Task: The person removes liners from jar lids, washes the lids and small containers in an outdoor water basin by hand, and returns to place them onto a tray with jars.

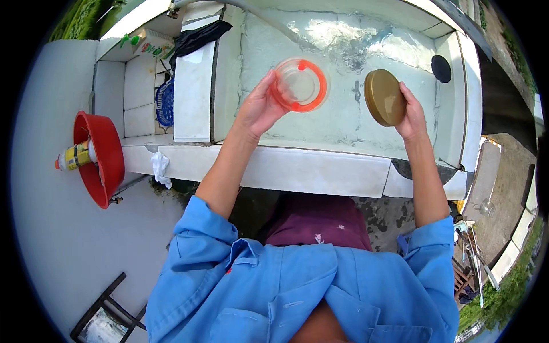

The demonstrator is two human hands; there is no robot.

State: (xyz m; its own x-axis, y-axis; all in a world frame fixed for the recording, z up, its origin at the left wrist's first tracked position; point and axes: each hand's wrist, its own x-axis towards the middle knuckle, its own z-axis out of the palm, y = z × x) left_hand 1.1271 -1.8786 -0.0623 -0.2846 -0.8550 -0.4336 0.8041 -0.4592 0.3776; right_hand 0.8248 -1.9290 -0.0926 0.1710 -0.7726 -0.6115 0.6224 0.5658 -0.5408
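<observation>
Container (309,86) and lid (385,98) are held up over the water of the tiled tank (274,166), one in each hand and apart from each other. The container is round and clear, with an orange-red band around its edge, and sits left of the tank's middle; the left hand (261,110) grips it by its near left side, fingers closed on the rim. The lid, round and gold, is tilted, its broad face turned up and toward the container; the right hand (413,114) holds it by its right edge, the thumb side uppermost and the other fingers partly hidden behind it. A grey hose (266,22) runs in over the tank's far side, and a dark disc (441,68) shows at its right wall. Left of the tank, a black cloth (197,40) drapes over the dividing wall, with a green-topped bottle (153,43) beside it and a blue basket (164,103) nearer. A crumpled white rag (160,169) hangs on the front ledge. Farther left is a red basin (108,163) with a yellow-labelled jug (78,155) at its opening. Long-handled tools (473,254) lie at the right, and part of a chair (108,314) shows at lower left.
</observation>
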